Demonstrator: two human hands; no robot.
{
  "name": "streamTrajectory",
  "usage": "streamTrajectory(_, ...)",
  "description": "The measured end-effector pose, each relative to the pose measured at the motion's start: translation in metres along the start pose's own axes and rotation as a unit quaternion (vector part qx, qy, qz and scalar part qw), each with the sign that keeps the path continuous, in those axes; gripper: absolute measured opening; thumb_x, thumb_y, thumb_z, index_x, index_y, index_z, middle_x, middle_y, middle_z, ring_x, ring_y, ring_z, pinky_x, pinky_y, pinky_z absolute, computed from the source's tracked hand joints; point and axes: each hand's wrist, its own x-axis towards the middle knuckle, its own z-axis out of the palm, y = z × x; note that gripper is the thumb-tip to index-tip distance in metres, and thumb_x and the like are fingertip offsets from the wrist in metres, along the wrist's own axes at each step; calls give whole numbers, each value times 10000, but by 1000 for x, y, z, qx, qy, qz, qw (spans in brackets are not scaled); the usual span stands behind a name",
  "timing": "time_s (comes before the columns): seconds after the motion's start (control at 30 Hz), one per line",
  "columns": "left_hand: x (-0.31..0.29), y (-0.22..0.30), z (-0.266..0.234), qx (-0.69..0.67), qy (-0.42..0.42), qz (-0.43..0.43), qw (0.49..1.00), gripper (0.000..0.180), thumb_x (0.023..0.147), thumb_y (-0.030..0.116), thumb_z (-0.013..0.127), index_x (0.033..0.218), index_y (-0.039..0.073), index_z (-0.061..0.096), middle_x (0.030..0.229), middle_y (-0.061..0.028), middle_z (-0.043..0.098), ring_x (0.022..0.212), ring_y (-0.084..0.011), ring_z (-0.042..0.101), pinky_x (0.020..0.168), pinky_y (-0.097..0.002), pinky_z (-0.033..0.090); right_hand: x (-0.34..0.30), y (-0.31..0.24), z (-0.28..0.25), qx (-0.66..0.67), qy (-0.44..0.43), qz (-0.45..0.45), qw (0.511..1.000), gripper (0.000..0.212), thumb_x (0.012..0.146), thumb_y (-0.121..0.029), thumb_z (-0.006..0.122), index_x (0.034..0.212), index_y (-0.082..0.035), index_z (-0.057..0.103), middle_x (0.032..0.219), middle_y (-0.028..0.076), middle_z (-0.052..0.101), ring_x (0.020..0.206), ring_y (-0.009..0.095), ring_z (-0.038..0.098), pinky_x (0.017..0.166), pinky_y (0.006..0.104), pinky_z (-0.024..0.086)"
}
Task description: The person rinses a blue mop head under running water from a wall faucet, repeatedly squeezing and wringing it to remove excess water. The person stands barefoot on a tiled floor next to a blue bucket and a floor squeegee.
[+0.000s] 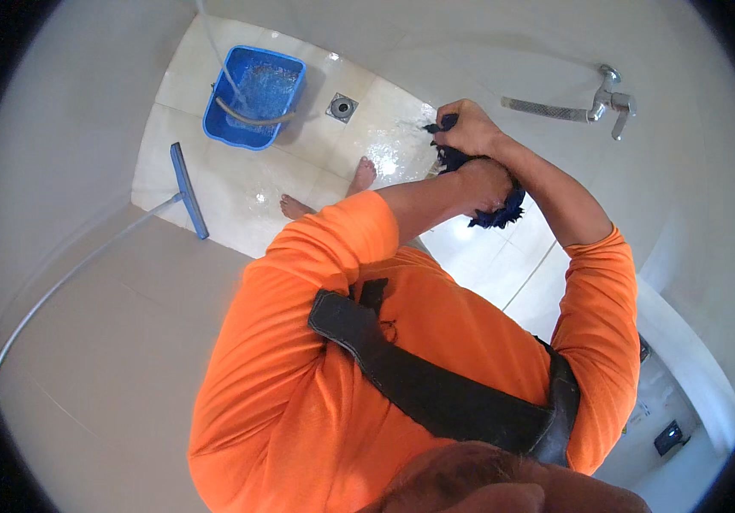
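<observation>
A bunched, wet, dark navy cloth [453, 157] is twisted between my two hands. My right hand [468, 128] is closed on its far end, with a short piece sticking out past the fingers. My left hand [485, 184] grips the near part, and a crumpled fold hangs below it. My forearms come close together, the right one passing beside the left hand. Water runs and splashes on the wet floor just left of the cloth.
A blue bucket [216, 125] stands at the far left, water in it and a pale stream or hose entering. Nearby are a floor drain [342, 108] and a floor squeegee [188, 190]. A metal tap [612, 101] with a ribbed spout juts from the right wall.
</observation>
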Motion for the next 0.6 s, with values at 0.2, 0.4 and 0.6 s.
streamTrajectory(0.2,28,-16,1,-14,1,-55,998,291,898,222,582,1109,67,710,1167,-135,709,1110,-276,668,1010,-433,480,15,2,-8,-72,50,-8,996,207,679,-178,711,824,-30,715,759,213,677,750,374,666,752,421,537)
streamTrajectory(0.4,25,-23,30,136,-2,41,990,289,876,198,622,1133,87,695,1203,-107,692,1166,-287,636,1040,-431,461,16,3,3,-56,82,0,995,192,687,-194,742,765,-24,700,723,215,657,696,341,660,709,417,532)
streamTrajectory(0.6,-20,-24,23,31,-39,-8,999,284,802,175,657,1071,95,702,1149,-117,687,1164,-305,624,1085,-433,420,14,4,15,114,180,71,975,249,738,-238,820,689,-38,680,669,109,671,675,219,661,663,379,521)
